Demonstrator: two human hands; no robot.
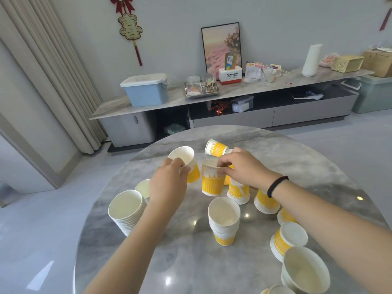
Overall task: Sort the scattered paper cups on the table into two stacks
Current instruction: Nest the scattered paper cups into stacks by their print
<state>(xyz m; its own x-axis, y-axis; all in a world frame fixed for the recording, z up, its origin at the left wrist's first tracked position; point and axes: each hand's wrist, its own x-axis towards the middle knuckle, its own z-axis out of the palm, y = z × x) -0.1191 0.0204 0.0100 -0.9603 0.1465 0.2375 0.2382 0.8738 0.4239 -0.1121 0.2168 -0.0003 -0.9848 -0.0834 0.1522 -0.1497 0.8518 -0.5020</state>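
Two bare hands are working over a round, glossy grey marble-patterned table, which is carrying white-and-yellow paper cups with ribbed yellow bands. The left hand is pinching the rim of a tilted cup, its white inside facing the camera, fingers curled onto the lip. The right hand, wearing a black band at the wrist, is closing thumb and fingertips on the rim of an upright cup at the middle of the table. Two nested stacks are standing mouth-up: a tall left stack leaning toward the edge, and a shorter centre stack just nearer than the held cups. One cup is lying on its side at the far side. At least four cups are sitting upside down to the right, under and beyond the right forearm, and another stack is standing mouth-up at the near right edge; its count cannot be told
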